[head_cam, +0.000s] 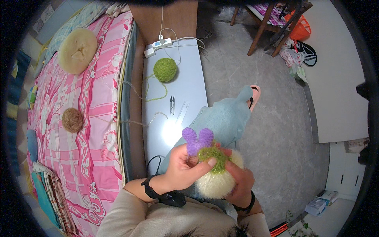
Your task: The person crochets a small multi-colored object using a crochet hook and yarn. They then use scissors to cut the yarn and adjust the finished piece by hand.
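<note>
Both hands hold a fuzzy yarn toy above my lap. Its rounded cream part [216,184] hangs lowest, with a green knitted piece [215,157] across it and a purple two-lobed piece [197,140] sticking up at its far left. My left hand [186,169] grips it from the left, thumb pressing on the green yarn. From the right, my right hand [241,177] pinches the edge of the green piece and supports the cream part. Some fingers of both hands are hidden behind the toy.
On the white table lie a green yarn ball [165,70], thread snips [172,105], a clear ruler [182,112] and a power strip [162,43]. A brown yarn ball [72,120] and a cream yarn cake [78,51] rest on the pink bed [100,89]. A wooden chair [266,29] stands far right.
</note>
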Demonstrator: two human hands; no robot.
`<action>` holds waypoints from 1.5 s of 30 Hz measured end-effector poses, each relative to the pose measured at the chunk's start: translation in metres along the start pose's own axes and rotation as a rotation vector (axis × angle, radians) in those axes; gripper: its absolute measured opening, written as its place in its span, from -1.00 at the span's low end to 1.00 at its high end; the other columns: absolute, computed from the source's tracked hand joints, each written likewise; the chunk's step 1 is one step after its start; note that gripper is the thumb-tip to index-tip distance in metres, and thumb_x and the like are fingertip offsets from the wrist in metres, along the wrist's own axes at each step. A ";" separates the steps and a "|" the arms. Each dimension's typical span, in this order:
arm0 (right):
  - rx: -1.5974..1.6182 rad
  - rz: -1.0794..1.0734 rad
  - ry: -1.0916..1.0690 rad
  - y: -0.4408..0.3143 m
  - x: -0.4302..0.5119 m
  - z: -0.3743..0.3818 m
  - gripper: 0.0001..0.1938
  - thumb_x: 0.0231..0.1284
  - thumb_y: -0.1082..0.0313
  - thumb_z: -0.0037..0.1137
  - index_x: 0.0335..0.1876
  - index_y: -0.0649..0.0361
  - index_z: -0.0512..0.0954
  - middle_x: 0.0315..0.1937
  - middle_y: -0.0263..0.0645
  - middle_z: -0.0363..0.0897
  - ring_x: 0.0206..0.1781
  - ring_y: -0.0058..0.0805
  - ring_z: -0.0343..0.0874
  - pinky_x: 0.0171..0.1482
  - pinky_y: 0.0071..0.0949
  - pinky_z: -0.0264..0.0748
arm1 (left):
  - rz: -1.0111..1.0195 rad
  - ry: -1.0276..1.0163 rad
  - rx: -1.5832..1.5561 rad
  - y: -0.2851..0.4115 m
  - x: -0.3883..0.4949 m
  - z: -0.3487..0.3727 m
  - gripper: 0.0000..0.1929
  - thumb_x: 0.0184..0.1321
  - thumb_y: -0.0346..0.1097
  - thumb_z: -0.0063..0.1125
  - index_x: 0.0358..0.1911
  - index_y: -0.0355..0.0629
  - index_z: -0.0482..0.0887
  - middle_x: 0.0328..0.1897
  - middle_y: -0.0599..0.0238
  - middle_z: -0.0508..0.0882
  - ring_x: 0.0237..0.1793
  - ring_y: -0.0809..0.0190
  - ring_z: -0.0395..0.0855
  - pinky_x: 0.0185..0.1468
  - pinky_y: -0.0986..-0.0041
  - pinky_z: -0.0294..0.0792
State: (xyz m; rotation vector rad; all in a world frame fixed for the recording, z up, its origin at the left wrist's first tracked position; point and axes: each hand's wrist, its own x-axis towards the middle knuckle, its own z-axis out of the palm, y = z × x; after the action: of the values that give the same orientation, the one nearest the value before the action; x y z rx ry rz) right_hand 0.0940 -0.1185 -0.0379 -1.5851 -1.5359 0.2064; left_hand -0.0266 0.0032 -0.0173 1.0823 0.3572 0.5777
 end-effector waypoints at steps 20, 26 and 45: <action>0.099 -0.030 0.040 -0.009 0.019 0.004 -0.41 -0.21 0.45 0.24 0.10 0.07 0.34 -0.15 0.02 0.51 -0.11 0.00 0.53 -0.10 -0.21 0.51 | -0.115 -0.237 -0.057 0.000 0.013 -0.019 -0.65 0.04 -0.54 0.06 -0.04 -0.35 0.45 -0.02 0.14 0.52 0.04 0.24 0.43 0.13 0.39 0.24; 0.014 -0.062 0.015 -0.005 0.016 0.007 -0.49 -0.12 0.51 0.09 0.08 0.06 0.37 -0.21 -0.02 0.53 -0.24 -0.09 0.58 -0.24 -0.29 0.55 | -0.204 -0.289 -0.207 0.016 0.031 -0.031 -0.71 0.05 -0.51 0.09 -0.10 -0.33 0.51 -0.07 0.20 0.55 -0.04 0.31 0.47 0.06 0.48 0.29; 0.038 0.083 -0.102 -0.002 0.010 0.008 -0.41 -0.21 0.53 0.09 0.12 0.06 0.34 -0.18 0.01 0.52 -0.27 -0.03 0.57 -0.27 -0.25 0.54 | 0.401 -0.219 0.376 0.030 0.024 -0.025 -0.89 0.04 -0.42 0.16 -0.53 -0.31 0.55 -0.54 0.14 0.58 -0.51 0.13 0.57 -0.38 0.38 0.42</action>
State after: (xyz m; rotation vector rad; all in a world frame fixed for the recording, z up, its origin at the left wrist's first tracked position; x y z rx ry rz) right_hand 0.0888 -0.1066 -0.0370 -1.6308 -1.5359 0.3663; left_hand -0.0293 0.0462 -0.0014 1.5834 0.0528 0.7552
